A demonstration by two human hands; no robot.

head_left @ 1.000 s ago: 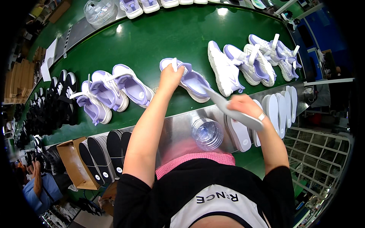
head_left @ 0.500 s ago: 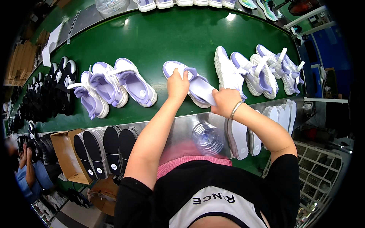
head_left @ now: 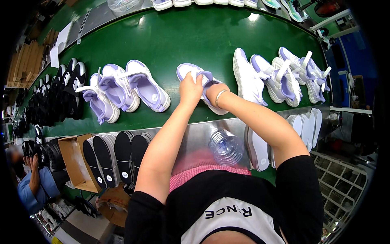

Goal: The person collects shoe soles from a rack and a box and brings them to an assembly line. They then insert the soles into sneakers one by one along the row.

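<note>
A white and lavender sneaker (head_left: 185, 69) lies on the green bench, toe pointing away to the left. My left hand (head_left: 190, 90) grips its upper near the tongue, thumb and fingers closed on it. Into the shoe's opening reaches my right hand (head_left: 214, 93), a metal bangle at its wrist; its fingers are hidden inside. The white insole cannot be seen now. To the left stand several matching sneakers (head_left: 151, 92) with lavender linings. More of them, like the upright white one (head_left: 245, 77), stand to the right.
Bundled black insoles (head_left: 105, 156) and white insoles (head_left: 257, 148) line the bench's near edge. A clear plastic jar (head_left: 226, 147) sits between them. Black shoes (head_left: 74, 91) crowd the far left, beside a cardboard box (head_left: 77, 162). A co-worker's arm (head_left: 34, 179) shows at lower left.
My right hand has moved left and into the shoe. The white insole it held half inside the shoe has gone from sight. My left hand keeps its grip.
</note>
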